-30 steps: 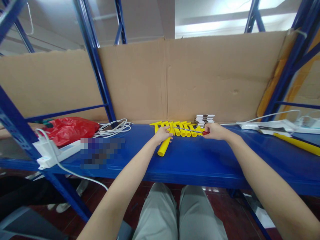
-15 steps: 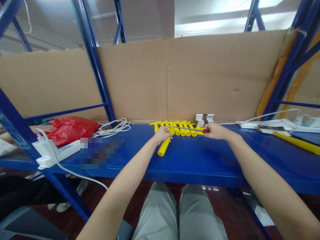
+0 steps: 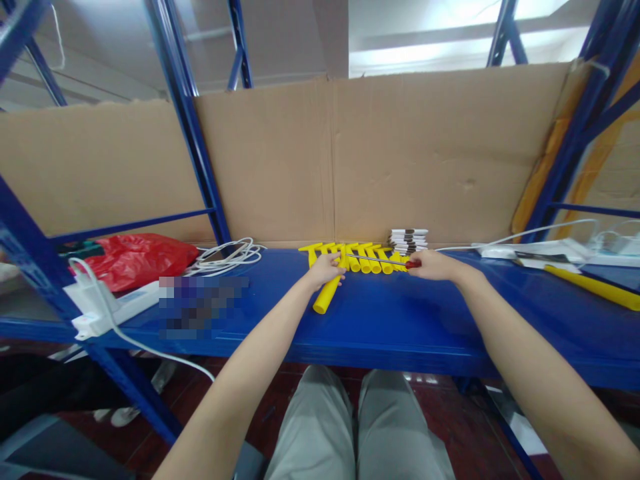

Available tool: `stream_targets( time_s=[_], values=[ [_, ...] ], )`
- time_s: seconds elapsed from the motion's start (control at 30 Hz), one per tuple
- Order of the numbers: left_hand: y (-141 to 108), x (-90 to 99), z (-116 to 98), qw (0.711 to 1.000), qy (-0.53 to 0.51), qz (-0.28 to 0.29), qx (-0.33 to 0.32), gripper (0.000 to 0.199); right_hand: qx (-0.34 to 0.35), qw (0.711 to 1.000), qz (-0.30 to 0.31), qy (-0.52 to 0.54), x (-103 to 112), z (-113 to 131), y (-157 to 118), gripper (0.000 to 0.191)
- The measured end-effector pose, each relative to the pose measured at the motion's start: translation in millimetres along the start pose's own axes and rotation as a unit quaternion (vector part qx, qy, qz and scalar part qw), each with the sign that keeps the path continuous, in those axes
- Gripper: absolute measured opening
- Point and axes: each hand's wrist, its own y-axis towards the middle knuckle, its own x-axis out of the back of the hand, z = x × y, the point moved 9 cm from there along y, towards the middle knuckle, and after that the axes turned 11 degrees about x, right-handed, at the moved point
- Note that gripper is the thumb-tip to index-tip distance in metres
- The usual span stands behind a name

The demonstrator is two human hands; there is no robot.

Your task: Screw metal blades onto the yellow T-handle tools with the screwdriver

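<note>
The head view shows two bare hands working over a blue shelf. The left hand is closed around a yellow tube, with its fingers and thumb pinching near the top. The tube's round open end sticks out below the hand. The tube is just in front of the left part of the yellow row, a line of yellow pieces lying side by side.

The right hand is closed on a screwdriver, near the right end of the yellow row. A bit of red handle peeks out, but the hand hides the rest. The thin metal rod goes left across the yellow row to the tube's top part. I cannot tell if the tip goes inside.

A stack of small white and brown packs sits just behind the right end of the yellow row. Tall cardboard stands behind the row. Well off to the left of the row are a looped white cord, a red bag and a white power strip. A long yellow thing lies far to the row's right.
</note>
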Motion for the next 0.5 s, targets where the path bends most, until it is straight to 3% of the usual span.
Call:
stream_targets(
  time_s=[0.23, 0.37, 0.5],
  values=[
    [0.7, 0.5, 0.2, 1.0, 0.002, -0.002, 0.001, 0.073, -0.033, 0.999, -0.013, 0.007, -0.5, -3.5, -2.3, 0.016],
    [-0.6, -0.1, -1.5, 1.0, 0.007, -0.003, -0.003, 0.07, -0.001, 0.999, -0.034, -0.012, 4.6, 1.3, -0.4, 0.011],
    [-2.2, 0.3, -1.9, 1.0, 0.007, -0.006, -0.001, 0.069, 0.001, 1.0, 0.001, 0.016, -3.1, -1.5, 1.0, 0.01]
  ],
)
